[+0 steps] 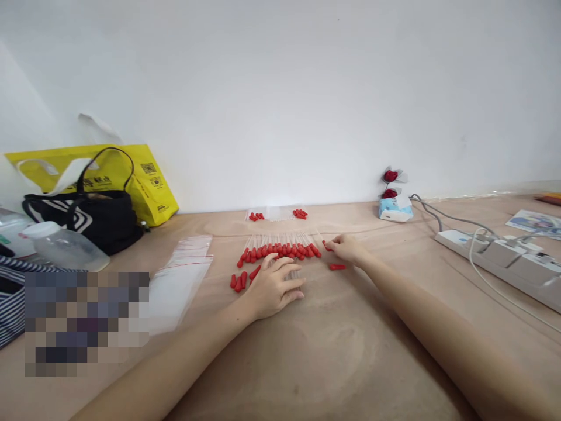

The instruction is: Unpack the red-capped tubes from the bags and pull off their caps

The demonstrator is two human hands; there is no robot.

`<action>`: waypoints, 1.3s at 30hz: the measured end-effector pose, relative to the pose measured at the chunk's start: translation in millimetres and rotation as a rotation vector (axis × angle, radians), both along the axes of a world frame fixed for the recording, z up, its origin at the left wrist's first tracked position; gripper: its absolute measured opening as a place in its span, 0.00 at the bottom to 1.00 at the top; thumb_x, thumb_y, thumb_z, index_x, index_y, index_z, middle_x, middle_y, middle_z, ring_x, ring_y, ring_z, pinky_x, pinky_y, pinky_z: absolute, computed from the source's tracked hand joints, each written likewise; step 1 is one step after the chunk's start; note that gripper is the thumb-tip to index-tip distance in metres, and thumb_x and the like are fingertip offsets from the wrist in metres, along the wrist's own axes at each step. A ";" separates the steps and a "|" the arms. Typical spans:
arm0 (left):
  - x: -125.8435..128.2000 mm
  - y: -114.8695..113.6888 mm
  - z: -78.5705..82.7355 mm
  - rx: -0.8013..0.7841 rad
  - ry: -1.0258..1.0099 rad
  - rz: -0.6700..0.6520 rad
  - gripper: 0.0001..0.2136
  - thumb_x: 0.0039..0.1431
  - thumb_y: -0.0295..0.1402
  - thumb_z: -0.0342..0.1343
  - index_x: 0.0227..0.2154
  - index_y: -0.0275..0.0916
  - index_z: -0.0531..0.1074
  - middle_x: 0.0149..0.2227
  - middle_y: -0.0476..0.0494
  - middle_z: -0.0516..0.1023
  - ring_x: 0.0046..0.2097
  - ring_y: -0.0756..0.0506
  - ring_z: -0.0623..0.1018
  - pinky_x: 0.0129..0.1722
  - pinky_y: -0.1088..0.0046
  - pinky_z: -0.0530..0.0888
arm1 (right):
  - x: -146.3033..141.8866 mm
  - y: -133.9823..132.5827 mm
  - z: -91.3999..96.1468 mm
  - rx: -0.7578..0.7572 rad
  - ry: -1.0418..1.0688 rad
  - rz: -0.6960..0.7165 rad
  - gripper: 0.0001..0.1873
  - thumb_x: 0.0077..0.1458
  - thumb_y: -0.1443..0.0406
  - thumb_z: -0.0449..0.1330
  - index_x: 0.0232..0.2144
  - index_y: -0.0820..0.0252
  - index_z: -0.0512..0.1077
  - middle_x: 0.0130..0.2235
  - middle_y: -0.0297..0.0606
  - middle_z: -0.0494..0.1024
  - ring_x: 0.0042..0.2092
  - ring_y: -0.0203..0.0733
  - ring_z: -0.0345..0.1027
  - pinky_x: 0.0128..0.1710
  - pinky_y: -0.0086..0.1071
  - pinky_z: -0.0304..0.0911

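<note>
A row of droppers (280, 250) with red rubber bulbs and thin clear tubes lies on the wooden table, bulbs toward me. My left hand (278, 286) rests just in front of the row, fingers apart, over some clear tubes that it partly hides. Beside it lie several loose red bulbs (239, 282). At the row's right end, my right hand (348, 250) pinches a dropper (325, 244) by its red bulb. Another red bulb (337, 267) lies alone just below that hand.
Clear bags with red bulbs (300, 214) lie by the wall. Zip bags (179, 286) are stacked at left, near a plastic bottle (65, 245), a black bag (105, 216) and a yellow bag (153, 187). At right are a tissue pack (395, 210) and a power strip (504, 257) with cables.
</note>
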State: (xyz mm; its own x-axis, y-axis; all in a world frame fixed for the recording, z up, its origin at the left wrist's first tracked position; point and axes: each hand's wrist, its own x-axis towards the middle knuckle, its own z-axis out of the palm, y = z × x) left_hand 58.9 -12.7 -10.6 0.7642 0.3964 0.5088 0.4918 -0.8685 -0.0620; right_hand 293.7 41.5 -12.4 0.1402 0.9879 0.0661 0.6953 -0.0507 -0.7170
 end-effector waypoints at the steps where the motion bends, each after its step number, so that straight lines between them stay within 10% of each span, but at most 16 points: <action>1: -1.4 -1.0 1.0 0.009 -0.034 0.020 0.10 0.55 0.39 0.50 0.37 0.46 0.73 0.43 0.47 0.74 0.48 0.44 0.68 0.50 0.57 0.56 | 0.2 -4.5 2.3 0.033 0.008 0.008 0.13 0.47 0.61 0.53 0.18 0.62 0.67 0.18 0.33 0.69 0.22 0.33 0.60 0.21 0.26 0.51; 13: -36.2 -25.4 2.5 0.341 -0.180 0.258 0.09 0.54 0.34 0.51 0.39 0.45 0.71 0.40 0.44 0.74 0.45 0.43 0.69 0.46 0.62 0.62 | -43.6 -91.4 -10.4 0.798 -0.454 0.575 0.08 0.53 0.67 0.50 0.24 0.59 0.65 0.24 0.34 0.71 0.31 0.36 0.60 0.39 0.37 0.46; 21: -27.4 -33.5 1.6 0.345 -0.039 0.182 0.07 0.56 0.29 0.49 0.31 0.43 0.72 0.24 0.52 0.74 0.31 0.50 0.71 0.46 0.62 0.59 | -56.1 -94.0 -13.6 0.825 -0.462 0.555 0.08 0.53 0.65 0.50 0.34 0.58 0.69 0.27 0.35 0.72 0.33 0.38 0.58 0.40 0.38 0.46; 39: -24.3 -36.6 0.2 0.349 -0.073 0.196 0.07 0.56 0.30 0.49 0.26 0.40 0.70 0.20 0.52 0.72 0.30 0.49 0.69 0.42 0.63 0.59 | -55.1 -97.0 -14.1 0.870 -0.443 0.554 0.08 0.51 0.66 0.52 0.27 0.55 0.71 0.23 0.32 0.69 0.31 0.37 0.56 0.47 0.44 0.42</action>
State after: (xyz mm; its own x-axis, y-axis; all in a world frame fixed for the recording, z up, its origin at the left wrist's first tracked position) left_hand 34.6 -49.4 -10.4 0.6483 0.3250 0.6886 0.6600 -0.6909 -0.2952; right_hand 238.6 -55.5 -26.6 -0.5113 0.4999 0.6990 0.6689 0.7422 -0.0415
